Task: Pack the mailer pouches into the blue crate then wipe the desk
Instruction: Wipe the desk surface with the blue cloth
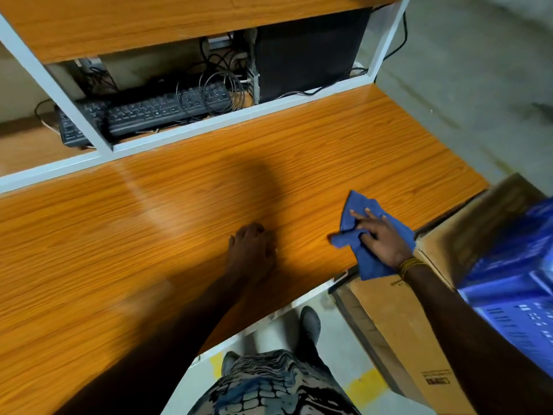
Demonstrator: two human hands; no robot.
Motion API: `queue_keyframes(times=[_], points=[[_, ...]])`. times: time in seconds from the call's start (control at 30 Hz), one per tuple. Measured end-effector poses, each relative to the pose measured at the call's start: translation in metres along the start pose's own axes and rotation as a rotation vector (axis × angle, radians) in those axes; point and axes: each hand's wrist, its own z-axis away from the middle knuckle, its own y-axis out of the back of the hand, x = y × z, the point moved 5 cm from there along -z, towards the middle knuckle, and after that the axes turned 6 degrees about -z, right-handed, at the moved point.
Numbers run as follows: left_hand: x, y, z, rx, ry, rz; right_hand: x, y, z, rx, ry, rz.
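Lower right of frame: right hand (380,238) pressed flat on blue cloth (359,235), fingers spread to hold wide patch against desk (149,235) for wiping. Centre frame: left hand (251,247) planted on bare wood, fingers curled under, gripping nothing; likely bracing body. Right edge: blue crate (514,295) atop cardboard box (398,324), beside desk. Mailer pouches not visible; packing judged complete.
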Motion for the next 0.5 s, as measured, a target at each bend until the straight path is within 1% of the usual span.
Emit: queue_keyframes(times=[0.07,0.13,0.17,0.2,0.27,0.33,0.37,0.4,0.43,0.5], points=[[0.016,0.0,-0.009,-0.008,0.01,0.006,0.014,0.01,-0.022,0.154,-0.182,-0.006],[0.032,-0.003,-0.021,-0.027,0.023,-0.019,0.012,0.003,-0.034,0.205,-0.285,0.055],[0.041,-0.005,-0.028,-0.042,0.031,-0.034,0.007,-0.004,-0.036,0.183,-0.275,0.086],[0.051,-0.009,-0.035,-0.056,0.039,-0.042,0.001,-0.012,-0.033,0.141,-0.214,0.104],[0.07,-0.013,-0.049,-0.061,0.042,-0.033,-0.011,-0.021,-0.015,0.006,-0.019,0.12],[0.085,-0.015,-0.062,-0.063,0.043,-0.027,-0.001,-0.016,0.007,-0.082,0.128,0.108],[0.091,-0.015,-0.068,-0.075,0.043,-0.037,0.013,-0.008,0.014,-0.086,0.149,0.102],[0.095,-0.016,-0.074,-0.09,0.045,-0.049,0.028,0.004,0.017,-0.055,0.132,0.103],[0.099,-0.017,-0.078,-0.1,0.05,-0.055,0.045,0.019,0.015,0.001,0.074,0.099],[0.105,-0.017,-0.085,-0.113,0.065,-0.04,0.075,0.047,-0.002,0.145,-0.095,0.078]])
